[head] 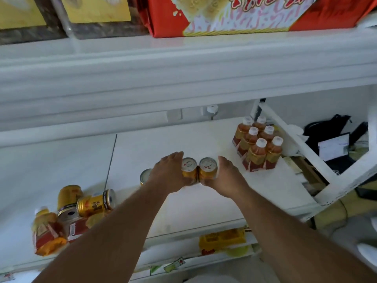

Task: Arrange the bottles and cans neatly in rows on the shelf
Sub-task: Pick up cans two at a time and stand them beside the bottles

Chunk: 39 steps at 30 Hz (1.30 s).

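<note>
two short gold metal cans with silver pull-tab tops stand upright side by side on the white shelf [142, 144], sides touching, long axes vertical, tops facing up at the camera. the left can [189, 170] is held by the left hand [169, 172], fingers wrapped round its outer side; the right can [207, 170] is held the same way by the right hand [228, 178]. so each hand is closed on its own can, pressing the pair together.

using the pair as the landmark: just left of it, partly hidden behind the left wrist, another upright gold can [145, 176] shows its silver top. further left and nearer the shelf's front edge is a messy pile [69, 213]: gold cans lying on their sides, one with its top pointing right, plus an amber plastic bottle with a red and gold label tipped over. right of the pair and a bit further back, a block of six amber bottles with white caps [258, 144] stands upright in two neat rows.
</note>
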Tool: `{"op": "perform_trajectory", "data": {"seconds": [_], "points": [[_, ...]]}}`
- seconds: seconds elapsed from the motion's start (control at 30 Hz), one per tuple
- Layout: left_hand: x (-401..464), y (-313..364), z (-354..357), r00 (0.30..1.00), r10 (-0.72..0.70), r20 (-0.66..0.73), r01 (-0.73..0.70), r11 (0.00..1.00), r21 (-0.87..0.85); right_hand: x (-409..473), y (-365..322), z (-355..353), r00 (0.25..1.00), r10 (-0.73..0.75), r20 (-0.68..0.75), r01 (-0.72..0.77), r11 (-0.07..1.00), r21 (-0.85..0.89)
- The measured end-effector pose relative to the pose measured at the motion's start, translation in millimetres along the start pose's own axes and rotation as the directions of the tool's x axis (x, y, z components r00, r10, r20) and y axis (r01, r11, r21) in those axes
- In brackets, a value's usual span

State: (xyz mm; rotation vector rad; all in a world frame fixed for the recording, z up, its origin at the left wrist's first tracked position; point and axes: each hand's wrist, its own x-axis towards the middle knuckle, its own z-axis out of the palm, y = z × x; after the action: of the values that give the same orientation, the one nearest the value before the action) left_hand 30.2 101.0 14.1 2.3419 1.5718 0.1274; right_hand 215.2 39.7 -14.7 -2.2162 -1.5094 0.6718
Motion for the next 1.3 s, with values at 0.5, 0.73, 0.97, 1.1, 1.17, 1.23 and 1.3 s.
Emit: {"op": "perform_trajectory", "data": {"seconds": [0.5,0.73,0.97,1.1,1.17,1.23,1.3], "points": [[42.4,-5.8,11.2,0.993,0.085,0.076,-0.091,0.993,0.075,34.1,12.0,18.1,0.997,-0.053,0.058,0.037,0.968,0.248],[43.3,-6.1,9.6,0.993,0.059,0.101,-0.061,0.998,0.019,33.0,15.5,13.8,0.997,-0.079,0.024,0.070,0.962,0.265],[42.3,-1.4,0.4,1.000,0.025,0.016,-0.021,0.972,-0.232,25.1,5.2,-14.4,0.992,-0.086,-0.095,0.113,0.936,0.333],[39.8,4.6,-2.1,0.998,0.044,-0.033,-0.053,0.941,-0.333,17.0,2.0,-23.7,0.981,-0.099,-0.165,0.155,0.913,0.376],[35.3,8.3,-4.2,0.998,0.047,-0.047,-0.061,0.931,-0.360,13.7,3.0,-25.6,0.977,-0.103,-0.186,0.170,0.904,0.393],[29.8,11.7,-5.8,0.997,0.041,-0.061,-0.061,0.925,-0.375,9.6,3.8,-27.7,0.973,-0.108,-0.205,0.183,0.901,0.393],[22.0,16.1,-6.4,0.997,0.022,-0.068,-0.047,0.919,-0.392,4.8,5.2,-30.6,0.967,-0.124,-0.223,0.203,0.904,0.376]]}}
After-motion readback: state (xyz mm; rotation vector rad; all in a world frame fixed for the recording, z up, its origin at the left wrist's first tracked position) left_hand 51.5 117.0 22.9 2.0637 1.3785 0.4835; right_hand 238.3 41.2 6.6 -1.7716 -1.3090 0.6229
